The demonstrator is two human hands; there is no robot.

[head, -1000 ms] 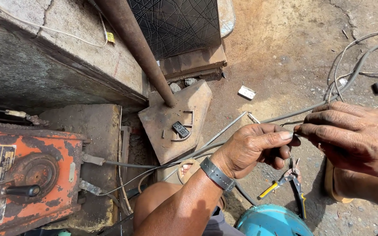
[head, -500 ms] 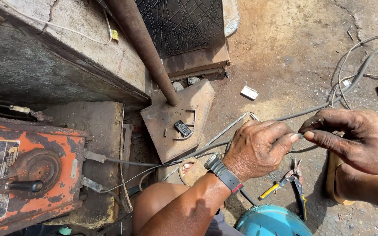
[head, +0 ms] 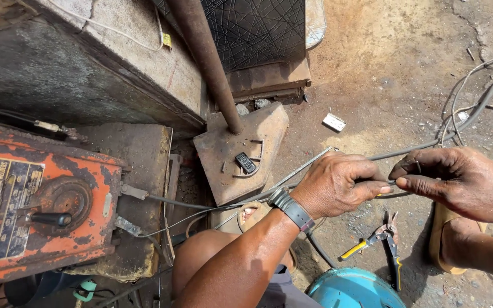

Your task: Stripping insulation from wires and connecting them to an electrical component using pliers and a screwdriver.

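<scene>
Seen from the head camera, looking down at a dirt floor: two bare hands meet over a thin grey cable, which serves here as the landmark. The left hand, with a dark watch at the wrist, has its grip closed around the cable, fist curled and thumb pressed forward. The right hand pinches the same cable just beside it, thumb and forefinger narrowed onto it (the very tips nearly touch the left thumb). From the hands the cable runs up and right toward a tangle of loose wires, and down and left toward an orange welding machine with a black lever. Below the cable, on the floor, lie yellow-handled pliers next to a blue rounded object. Above and left of the cable stands a rusty pipe on a worn metal base plate; a small white block lies above the cable. A sandalled foot shows under the left forearm. As a judgement: the cable could slip or kink if the two hands pull unevenly, and frayed strands might prick the fingers; with the loose wires so near, a tug could drag them across the floor.
</scene>
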